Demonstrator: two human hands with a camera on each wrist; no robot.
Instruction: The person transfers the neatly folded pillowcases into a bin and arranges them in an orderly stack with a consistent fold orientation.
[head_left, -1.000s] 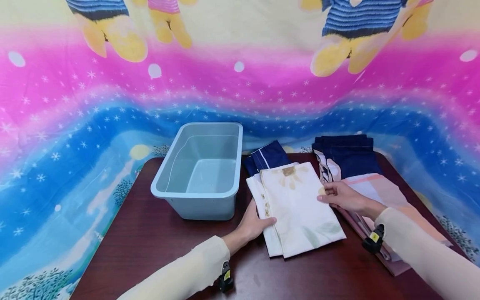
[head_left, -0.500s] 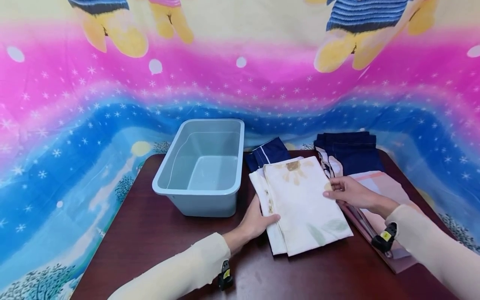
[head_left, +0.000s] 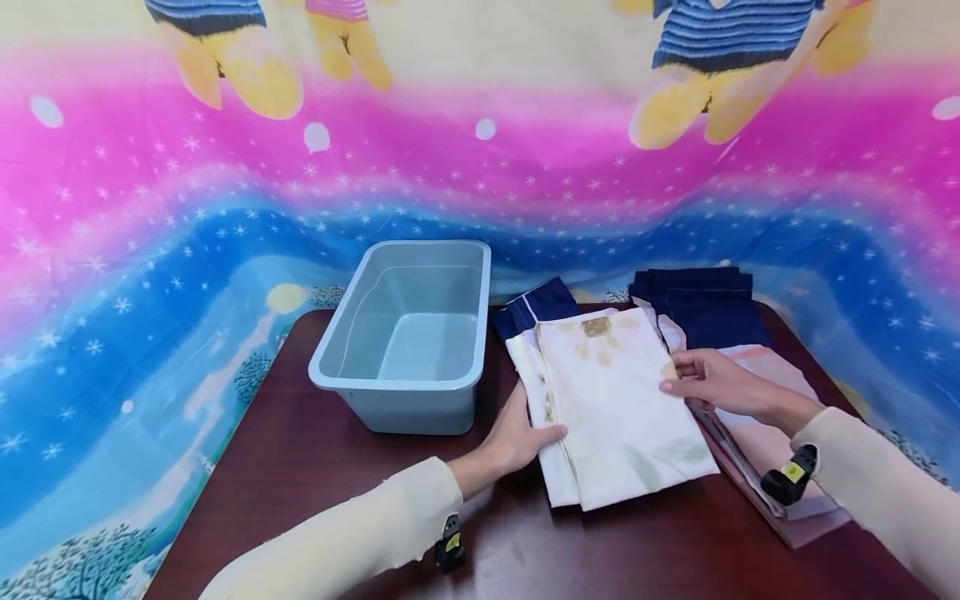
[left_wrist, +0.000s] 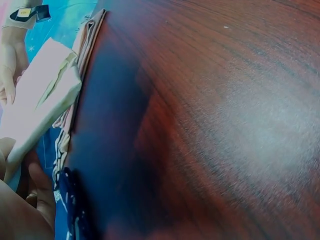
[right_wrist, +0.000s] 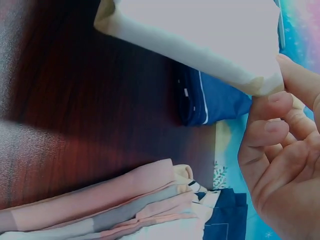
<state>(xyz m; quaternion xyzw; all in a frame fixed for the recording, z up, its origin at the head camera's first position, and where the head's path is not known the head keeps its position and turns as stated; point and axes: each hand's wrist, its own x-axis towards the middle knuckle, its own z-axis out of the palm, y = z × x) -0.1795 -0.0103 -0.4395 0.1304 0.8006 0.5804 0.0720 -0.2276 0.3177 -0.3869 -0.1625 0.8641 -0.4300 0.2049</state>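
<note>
A folded white cloth (head_left: 622, 408) with a pale flower print is held between both hands above the table. At its left edge the left hand (head_left: 513, 433) grips it, thumb on top and fingers underneath. The right hand (head_left: 712, 382) pinches its right edge between thumb and fingers. In the right wrist view, the right hand (right_wrist: 285, 165) holds a corner of the white cloth (right_wrist: 200, 30), clear of the wood. The left wrist view shows the left hand (left_wrist: 27, 200) around the near end of the cloth (left_wrist: 40, 95).
A grey-blue basin (head_left: 405, 410) stands left of the cloth on the dark red table (head_left: 300, 467). Behind the cloth lies a small navy folded cloth (head_left: 551, 298). At the right are a navy pile (head_left: 705, 304) and pink folded fabric (head_left: 772, 379). A printed curtain (head_left: 480, 183) hangs behind.
Both hands have shifted slightly to the right together with the white cloth, keeping their grip on it. Its far edge now covers a little more of the small navy cloth behind.
</note>
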